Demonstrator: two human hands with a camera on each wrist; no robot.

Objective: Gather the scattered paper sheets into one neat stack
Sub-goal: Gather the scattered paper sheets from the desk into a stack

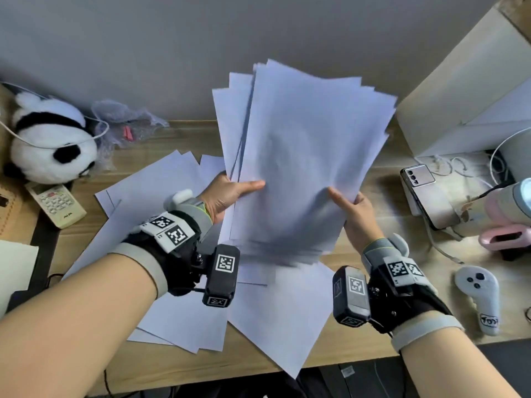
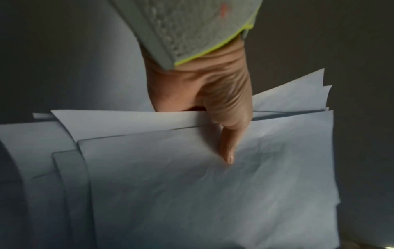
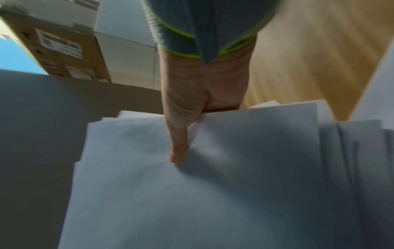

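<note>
A fanned bundle of white paper sheets [image 1: 301, 156] stands nearly upright above the wooden desk [image 1: 370, 185], its lower edge blurred. My left hand [image 1: 230, 193] pinches the bundle's left edge, thumb on the front, fingers hidden behind. My right hand [image 1: 352, 208] pinches the right edge the same way. The left wrist view shows the left thumb [image 2: 228, 144] lying on the top sheet [image 2: 213, 193]; the right wrist view shows the right thumb [image 3: 179, 144] on the sheets [image 3: 202, 193]. Several more sheets [image 1: 178, 311] lie overlapped and askew on the desk beneath my hands.
A panda plush [image 1: 51, 139], a remote control [image 1: 56, 203] and a crumpled plastic bag [image 1: 120, 124] sit at the left. At the right stand a cardboard box [image 1: 465, 90], a phone [image 1: 428, 193], cables, a pink device [image 1: 505, 237] and a white controller [image 1: 479, 297].
</note>
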